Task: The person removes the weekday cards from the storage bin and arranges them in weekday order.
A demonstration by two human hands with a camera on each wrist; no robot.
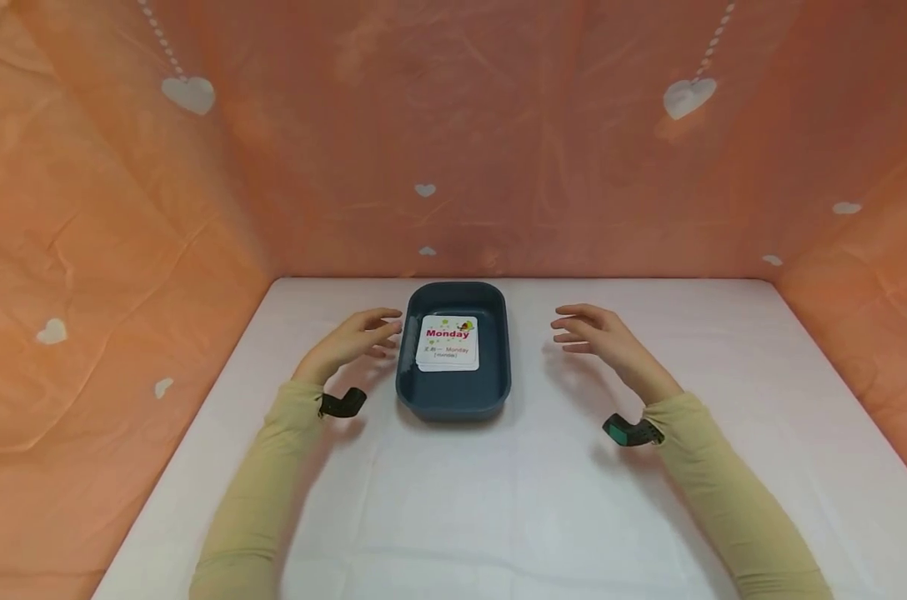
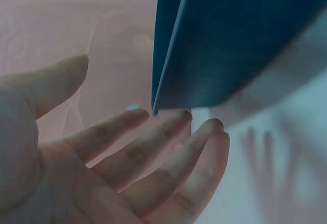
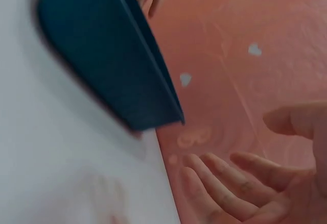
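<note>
A dark blue rectangular tray (image 1: 453, 396) with rounded corners stands on the table. Inside it lies a small stack of white cards (image 1: 448, 343), the top one printed "Monday" in red. Just left of the tray is my left hand (image 1: 354, 340), fingers spread and loosely bent, holding nothing. Its fingertips come close to the tray wall (image 2: 219, 45); whether they touch it I cannot tell. Farther off on the right side, my right hand (image 1: 599, 340) hovers over the table with relaxed fingers and an empty palm. The right wrist view shows a gap between that hand and the tray (image 3: 102, 55).
A white cloth (image 1: 453, 517) covers the table. Orange sheeting (image 1: 513, 150) with pale hearts walls it in at the back and both sides. Each wrist carries a small black device, one on the left (image 1: 343, 403) and one on the right (image 1: 632, 431).
</note>
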